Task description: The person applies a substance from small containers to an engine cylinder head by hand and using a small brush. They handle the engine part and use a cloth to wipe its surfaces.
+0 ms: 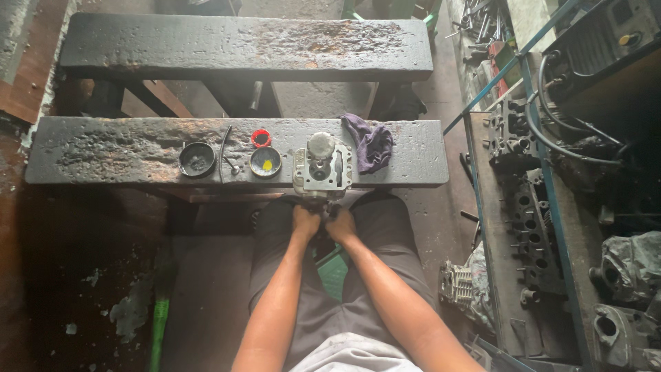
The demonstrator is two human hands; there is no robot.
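A grey metal engine cylinder head stands at the front edge of the near dark wooden bench. My left hand and my right hand are side by side at its lower edge, fingers closed against its underside. What the fingers hold there is hidden. A purple rag lies just right of the part. To its left sit a small tin with yellow paste, a red ring, a dark round tin and a thin metal tool.
A second dark bench runs parallel behind the first. A blue-framed rack at the right carries several engine parts and hoses. Another finned engine part lies on the floor by my right leg. A green-handled tool lies at the left.
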